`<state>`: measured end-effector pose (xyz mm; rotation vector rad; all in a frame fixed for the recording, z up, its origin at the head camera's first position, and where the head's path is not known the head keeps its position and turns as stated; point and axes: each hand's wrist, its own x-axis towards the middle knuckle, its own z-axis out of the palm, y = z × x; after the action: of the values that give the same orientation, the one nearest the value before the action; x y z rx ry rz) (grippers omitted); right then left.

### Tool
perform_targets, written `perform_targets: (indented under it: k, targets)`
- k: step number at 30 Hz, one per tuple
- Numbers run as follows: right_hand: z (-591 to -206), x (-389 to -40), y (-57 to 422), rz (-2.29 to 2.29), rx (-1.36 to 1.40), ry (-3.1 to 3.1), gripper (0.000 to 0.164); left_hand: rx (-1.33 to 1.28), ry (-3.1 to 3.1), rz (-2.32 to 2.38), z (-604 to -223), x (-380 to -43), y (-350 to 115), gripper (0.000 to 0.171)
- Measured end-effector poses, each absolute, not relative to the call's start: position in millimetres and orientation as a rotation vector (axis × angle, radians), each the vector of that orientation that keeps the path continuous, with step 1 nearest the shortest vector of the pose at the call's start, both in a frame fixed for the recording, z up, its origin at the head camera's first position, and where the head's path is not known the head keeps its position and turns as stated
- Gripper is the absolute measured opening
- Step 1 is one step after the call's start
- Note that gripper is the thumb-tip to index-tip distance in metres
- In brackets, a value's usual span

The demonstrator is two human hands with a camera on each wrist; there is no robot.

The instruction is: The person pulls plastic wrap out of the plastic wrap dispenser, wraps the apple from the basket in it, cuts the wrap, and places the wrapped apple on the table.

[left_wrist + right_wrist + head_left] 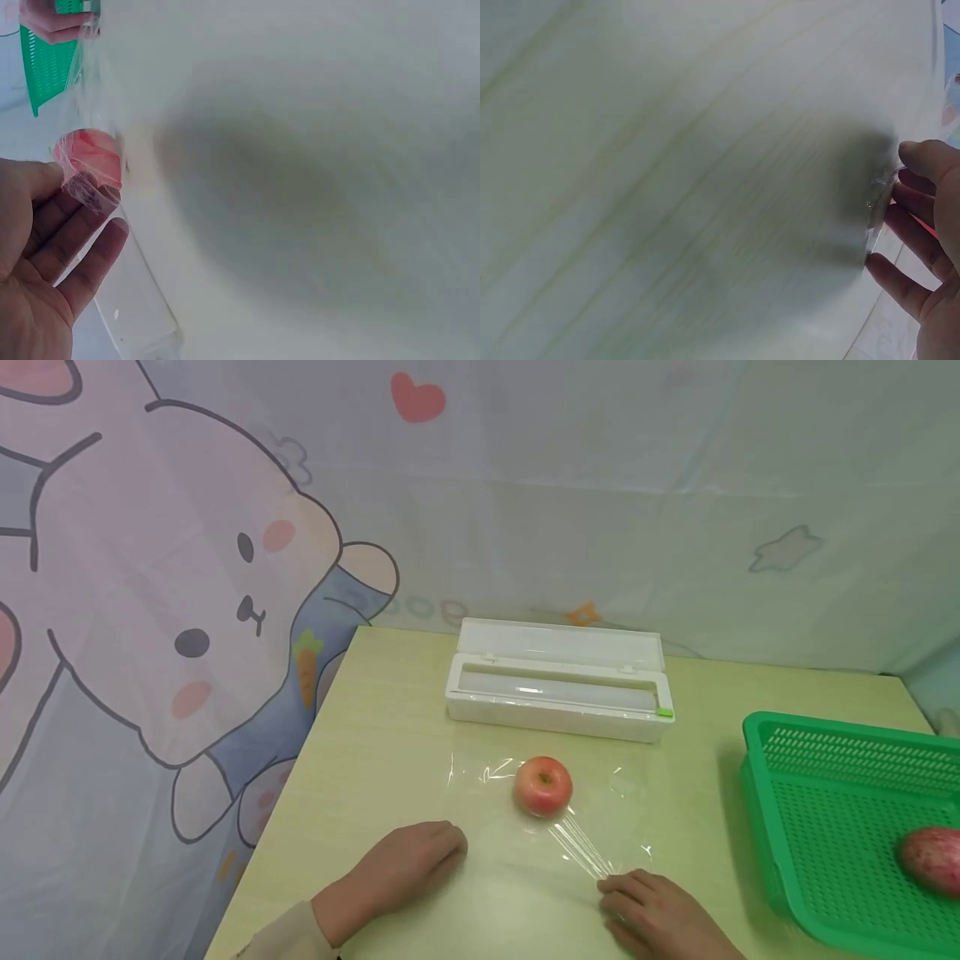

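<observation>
A red apple (543, 787) sits on a sheet of clear plastic wrap (618, 814) spread over the table. At the sheet's near left, my left hand (411, 864) pinches its edge; the left wrist view shows the film between thumb and fingers, with the apple behind. My right hand (660, 912) pinches the near right edge of the wrap, and tight creases run from there up to the apple. Behind the apple stands a white cling film dispenser (555, 718), its lid up, a roll inside and a small green slider (664, 712) at its right end.
To the right stands a green plastic basket (780, 868) holding a reddish-purple tuber-like item (933, 860). The pale yellow table (360, 718) backs onto a hanging cloth (525, 527) printed with cartoon figures.
</observation>
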<state>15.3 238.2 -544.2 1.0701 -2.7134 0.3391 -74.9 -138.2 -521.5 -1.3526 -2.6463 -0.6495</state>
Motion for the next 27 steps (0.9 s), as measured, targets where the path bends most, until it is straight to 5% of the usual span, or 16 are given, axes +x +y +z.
perform_targets:
  k: [4, 8, 13, 27]
  targets:
    - [-546, 13, 240, 0.375, 1.061, -2.685, 0.030, -1.371, -2.650, -0.668, -514, -79, -136, 0.016]
    - [-546, 11, 244, 0.449, 1.033, -2.584, 0.011, -1.381, -2.661, -0.680, -508, -83, -133, 0.017]
    - [-541, 7, 248, 0.470, 0.940, -2.451, 0.050, -1.348, -2.637, -0.701, -504, -89, -132, 0.018]
    - [-505, -25, 243, 0.477, 0.736, -2.405, 0.051, -1.216, -2.584, -0.848, -496, -113, -126, 0.015]
